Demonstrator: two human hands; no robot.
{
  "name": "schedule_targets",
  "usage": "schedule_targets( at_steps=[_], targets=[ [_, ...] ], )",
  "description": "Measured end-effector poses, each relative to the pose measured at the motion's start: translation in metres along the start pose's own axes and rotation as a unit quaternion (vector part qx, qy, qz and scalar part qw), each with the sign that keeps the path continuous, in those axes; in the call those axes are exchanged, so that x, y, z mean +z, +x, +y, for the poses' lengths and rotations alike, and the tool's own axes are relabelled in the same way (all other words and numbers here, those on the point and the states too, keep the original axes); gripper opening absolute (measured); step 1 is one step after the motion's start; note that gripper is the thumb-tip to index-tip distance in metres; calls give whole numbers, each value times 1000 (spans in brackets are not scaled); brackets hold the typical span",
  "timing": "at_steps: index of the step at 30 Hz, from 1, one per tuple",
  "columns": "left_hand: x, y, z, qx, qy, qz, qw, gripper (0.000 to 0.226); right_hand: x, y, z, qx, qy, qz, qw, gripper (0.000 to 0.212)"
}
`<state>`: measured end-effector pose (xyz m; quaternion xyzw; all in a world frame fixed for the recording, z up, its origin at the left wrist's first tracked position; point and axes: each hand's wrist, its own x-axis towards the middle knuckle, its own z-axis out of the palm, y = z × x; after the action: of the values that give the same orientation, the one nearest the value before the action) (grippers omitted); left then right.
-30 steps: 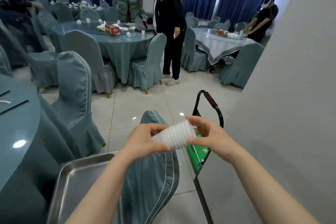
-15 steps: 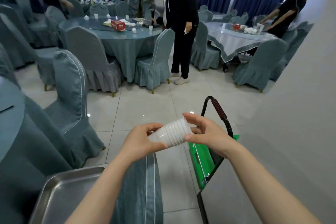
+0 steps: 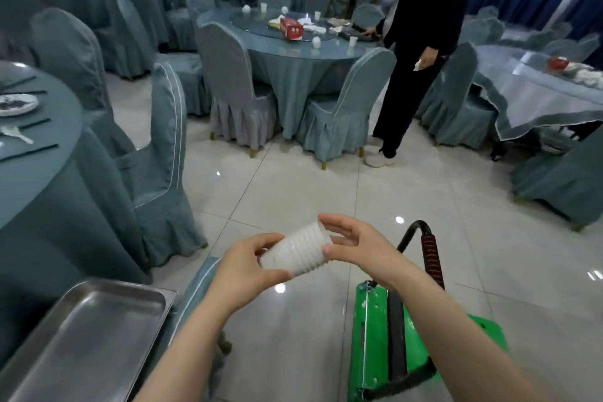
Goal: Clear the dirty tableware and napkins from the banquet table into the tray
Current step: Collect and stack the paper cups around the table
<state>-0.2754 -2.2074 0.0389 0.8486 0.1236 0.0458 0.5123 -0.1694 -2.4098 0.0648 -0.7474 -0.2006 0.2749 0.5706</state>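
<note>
A stack of white plastic cups (image 3: 298, 251) lies sideways between my two hands, over the floor. My left hand (image 3: 243, 266) grips its closed end with thumb and fingers curled round it. My right hand (image 3: 354, 246) pinches the open rim end with thumb and fingertips. An empty steel tray (image 3: 85, 333) sits at the bottom left, below and left of my left forearm. The banquet table (image 3: 42, 147) at the left edge carries a dirty white plate (image 3: 16, 104), a white spoon (image 3: 16, 135) and dark chopsticks (image 3: 34, 148).
A green cart with a black handle (image 3: 391, 336) stands under my right forearm. Covered chairs (image 3: 163, 147) ring the tables. A person in black (image 3: 421, 42) stands by the middle round table (image 3: 303, 52), which holds cups and a red box. Another table (image 3: 535, 98) is at right.
The view has swung left and down: the grey wall at right is gone, and more floor and cart show. Both hands still hold the cup stack the same way.
</note>
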Motion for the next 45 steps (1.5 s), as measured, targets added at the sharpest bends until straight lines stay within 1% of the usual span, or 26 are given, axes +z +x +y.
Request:
schedule_targets(
  at_steps=[3, 5, 8, 12, 18, 22, 25, 28, 33, 35, 38, 41, 45],
  targets=[
    [-5, 25, -5, -27, -14, 50, 998, 48, -14, 42, 1, 0, -1, -17, 1000, 38],
    [-10, 43, -8, -39, -35, 82, 995, 46, -23, 67, -2, 4, -7, -27, 1000, 36],
    [-16, 91, -17, -65, -66, 157, 983, 47, -39, 127, -10, -4, -36, -58, 998, 36],
    [-39, 158, -17, -81, -83, 226, 967, 49, -53, 209, -34, -4, -18, -66, 998, 22],
    [-86, 233, -13, -88, -93, 285, 950, 46, -65, 310, -61, -12, 29, -87, 996, 28],
    [-111, 273, -26, -113, -99, 331, 932, 48, -60, 387, -72, -17, 27, -123, 992, 28],
    [-130, 299, -44, -139, -98, 386, 907, 48, -45, 453, -84, -21, 31, -165, 986, 27],
    [-151, 324, -56, -166, -101, 445, 874, 48, -23, 517, -99, -30, 22, -226, 973, 27],
    [-180, 344, -70, -208, -94, 533, 815, 43, 28, 599, -107, 3, 2, -318, 948, 29],
    [-192, 342, -76, -226, -95, 565, 788, 43, 56, 622, -109, 17, -2, -348, 937, 27],
    [-214, 335, -92, -252, -98, 610, 745, 45, 107, 651, -113, 16, -14, -404, 914, 25],
    [-249, 330, -112, -257, -103, 647, 710, 44, 159, 677, -122, 7, -20, -441, 897, 23],
    [-314, 324, -144, -243, -115, 679, 683, 42, 232, 712, -145, -8, -31, -463, 886, 23]
  ],
)
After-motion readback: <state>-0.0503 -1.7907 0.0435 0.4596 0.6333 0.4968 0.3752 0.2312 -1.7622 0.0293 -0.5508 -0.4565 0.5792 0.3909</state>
